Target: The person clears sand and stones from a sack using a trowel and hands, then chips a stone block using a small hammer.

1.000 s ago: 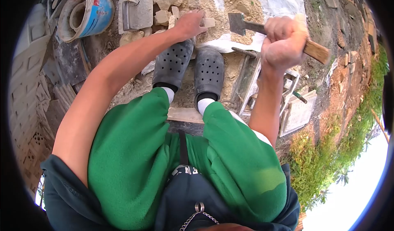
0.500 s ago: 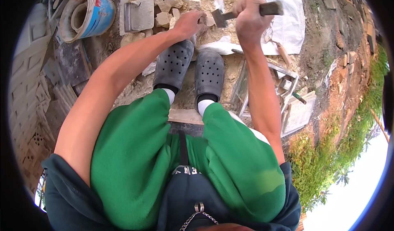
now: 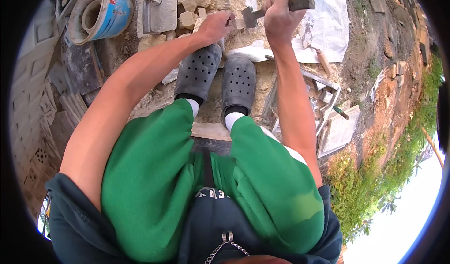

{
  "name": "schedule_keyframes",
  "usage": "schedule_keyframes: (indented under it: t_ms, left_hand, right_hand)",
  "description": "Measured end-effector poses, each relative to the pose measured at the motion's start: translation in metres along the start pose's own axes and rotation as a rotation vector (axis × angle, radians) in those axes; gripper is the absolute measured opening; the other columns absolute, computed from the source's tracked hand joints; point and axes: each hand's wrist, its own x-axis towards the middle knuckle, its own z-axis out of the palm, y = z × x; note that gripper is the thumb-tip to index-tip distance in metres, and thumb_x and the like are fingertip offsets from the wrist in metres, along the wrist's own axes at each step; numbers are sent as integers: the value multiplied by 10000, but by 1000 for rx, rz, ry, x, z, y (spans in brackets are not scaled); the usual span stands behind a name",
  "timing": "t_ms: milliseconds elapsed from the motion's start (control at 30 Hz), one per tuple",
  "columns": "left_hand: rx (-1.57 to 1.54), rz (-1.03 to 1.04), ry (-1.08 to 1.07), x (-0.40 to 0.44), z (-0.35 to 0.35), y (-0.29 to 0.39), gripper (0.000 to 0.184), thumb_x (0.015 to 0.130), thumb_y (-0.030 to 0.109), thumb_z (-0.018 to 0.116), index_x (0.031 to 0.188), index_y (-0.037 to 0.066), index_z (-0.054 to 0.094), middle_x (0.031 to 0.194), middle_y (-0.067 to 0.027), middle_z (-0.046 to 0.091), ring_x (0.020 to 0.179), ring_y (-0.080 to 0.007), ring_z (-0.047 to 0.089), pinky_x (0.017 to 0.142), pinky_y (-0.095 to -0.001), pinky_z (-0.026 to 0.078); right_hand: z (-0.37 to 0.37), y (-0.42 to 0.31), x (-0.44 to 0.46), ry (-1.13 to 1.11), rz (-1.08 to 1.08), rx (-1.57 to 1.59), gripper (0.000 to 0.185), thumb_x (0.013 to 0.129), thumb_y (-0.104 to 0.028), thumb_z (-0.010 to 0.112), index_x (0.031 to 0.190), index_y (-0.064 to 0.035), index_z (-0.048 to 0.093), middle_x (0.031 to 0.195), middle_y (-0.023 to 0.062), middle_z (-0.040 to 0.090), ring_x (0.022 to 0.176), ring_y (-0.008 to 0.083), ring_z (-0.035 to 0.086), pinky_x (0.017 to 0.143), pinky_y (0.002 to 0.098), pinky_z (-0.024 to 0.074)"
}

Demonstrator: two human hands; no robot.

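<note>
My right hand (image 3: 280, 22) is closed around the handle of a hammer (image 3: 249, 17). The flat dark head points left, and the thick handle end sticks out on the right of my fist. Just left of that head, my left hand (image 3: 216, 27) has its fingers closed on a small pale stone piece (image 3: 239, 24). The hammer head is very close to this piece; whether they touch I cannot tell. Behind my left hand lie several broken pale stone chunks (image 3: 188, 19), with sandy rubble on the ground around them.
Left of the chunks, a metal-handled float (image 3: 152, 18) rests on a board. A blue-and-white bucket (image 3: 115, 16) stands farther left. On the right are a white sheet (image 3: 330, 25), a wooden-handled trowel (image 3: 323, 61) and a metal-framed box (image 3: 333, 88). My grey clogs (image 3: 240, 83) are below my hands.
My right hand and the hammer have moved slightly left and down, bringing the head closer to the stone piece. My left hand stays nearly in place.
</note>
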Motion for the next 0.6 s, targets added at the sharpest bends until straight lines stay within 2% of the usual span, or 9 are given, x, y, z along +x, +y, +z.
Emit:
schedule_keyframes:
  t_ms: [67,133,233,333,367,433,467,500,600]
  left_hand:
    - [28,12,13,4,0,0,327,807,202,761,1069,52,636,871,-123,653,795,-270,630,752,-386,504]
    - [53,6,21,2,0,0,323,804,198,762,1063,51,635,868,-123,649,794,-267,629,749,-387,503]
    - [19,15,-5,-1,-1,1,316,802,189,766,1049,51,628,876,-122,646,799,-261,630,753,-387,502]
    - [32,13,-20,0,-1,2,306,802,178,765,1041,51,621,877,-122,642,799,-253,629,757,-387,500]
    - [25,8,-25,-1,-3,3,306,804,179,763,1043,50,622,879,-123,644,808,-259,633,761,-387,501]
    - [17,6,-29,-2,-4,6,307,805,179,761,1046,49,623,881,-124,647,816,-265,637,766,-388,502]
    - [25,-4,-49,-3,-4,5,307,808,179,756,1051,48,622,901,-128,648,834,-275,640,774,-389,502]
    - [37,-18,-53,0,-5,6,307,812,179,750,1056,47,620,921,-132,650,852,-284,643,782,-391,502]
    - [73,39,-47,-2,-5,8,318,816,176,740,1078,48,612,975,-139,649,902,-300,641,802,-396,499]
  right_hand:
    - [-5,-1,8,-12,72,69,430,1010,-204,421,597,-90,402,509,7,387,461,129,390,468,318,299]
    - [-12,-29,19,206,234,326,446,1009,-215,441,580,-122,365,491,-26,326,418,122,321,428,306,257]
    - [-35,-97,43,208,163,585,456,1013,-240,456,591,-158,305,503,-49,246,401,102,220,398,292,202]
    - [-38,-103,47,180,176,633,437,1010,-238,461,606,-166,309,514,-44,252,406,98,225,403,296,209]
    - [-28,-75,40,217,198,565,427,1002,-220,472,606,-162,324,513,-43,270,406,98,242,406,295,226]
    - [0,1,2,258,319,156,311,944,-63,510,641,-91,446,542,-10,424,466,108,403,464,286,332]
    - [3,30,-6,128,80,144,299,933,-36,502,641,-78,451,551,0,443,504,113,436,483,295,338]
    - [9,31,-7,162,-4,14,335,945,-50,480,615,-78,429,552,2,441,519,105,433,489,290,323]
    - [1,29,-3,32,75,177,366,960,-61,450,596,-79,414,551,1,440,501,102,416,484,281,311]
